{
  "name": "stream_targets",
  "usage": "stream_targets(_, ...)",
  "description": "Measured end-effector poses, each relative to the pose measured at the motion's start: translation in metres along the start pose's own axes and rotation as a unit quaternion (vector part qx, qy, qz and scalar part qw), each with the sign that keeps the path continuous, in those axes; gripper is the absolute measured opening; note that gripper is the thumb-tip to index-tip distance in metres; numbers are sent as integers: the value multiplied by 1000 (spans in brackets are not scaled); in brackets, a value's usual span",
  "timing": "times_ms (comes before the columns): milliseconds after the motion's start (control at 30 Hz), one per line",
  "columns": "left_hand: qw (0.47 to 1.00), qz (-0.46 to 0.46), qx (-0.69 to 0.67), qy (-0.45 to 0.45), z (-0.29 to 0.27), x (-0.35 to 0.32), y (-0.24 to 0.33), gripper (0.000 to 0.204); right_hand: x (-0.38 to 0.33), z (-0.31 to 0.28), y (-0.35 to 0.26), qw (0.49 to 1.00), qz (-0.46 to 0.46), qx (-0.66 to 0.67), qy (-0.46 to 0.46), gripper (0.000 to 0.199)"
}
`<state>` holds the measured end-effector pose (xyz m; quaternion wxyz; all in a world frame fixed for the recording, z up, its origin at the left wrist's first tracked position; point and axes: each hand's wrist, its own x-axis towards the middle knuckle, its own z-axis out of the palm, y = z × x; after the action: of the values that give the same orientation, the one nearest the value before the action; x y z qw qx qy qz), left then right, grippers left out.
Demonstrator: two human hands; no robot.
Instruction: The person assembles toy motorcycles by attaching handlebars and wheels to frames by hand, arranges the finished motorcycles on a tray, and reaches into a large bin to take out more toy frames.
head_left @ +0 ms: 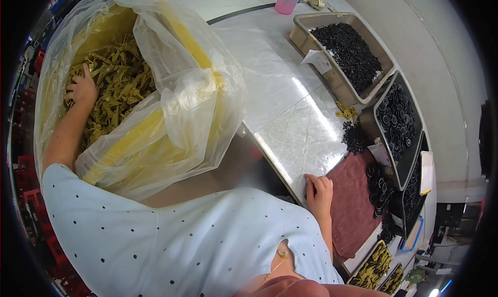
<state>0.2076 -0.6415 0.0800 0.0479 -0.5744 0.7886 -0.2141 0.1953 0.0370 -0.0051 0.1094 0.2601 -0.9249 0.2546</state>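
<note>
My left hand (83, 88) reaches into a large clear plastic bag (192, 97) lining a yellow crate (199, 51). Its fingers are spread and touch a heap of olive-yellow plastic parts (116, 84); I see none held between them. My right hand (319, 194) rests at the near edge of the table, beside a dark red cloth (355, 203). Its fingers are loosely bent, with the thumb apart, and nothing shows in them.
Along the table's right side stand a beige bin (345, 84) of small black parts and a grey bin (376, 123) of black rings. Loose black rings (380, 185) lie on the cloth. Trays of yellow parts (374, 266) sit at lower right. A pink-and-blue bottle (288, 0) stands at the back.
</note>
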Motion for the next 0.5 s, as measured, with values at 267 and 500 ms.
stream_targets(267, 998, 59, 17, -12, 12, 9, -6, 91, 0, -2, 3, 1000, 6, 13, -11, 22)
stream_targets(500, 998, 21, -46, -43, -3, 26, -14, 95, 3, -2, 3, 1000, 13, 18, -7, 20)
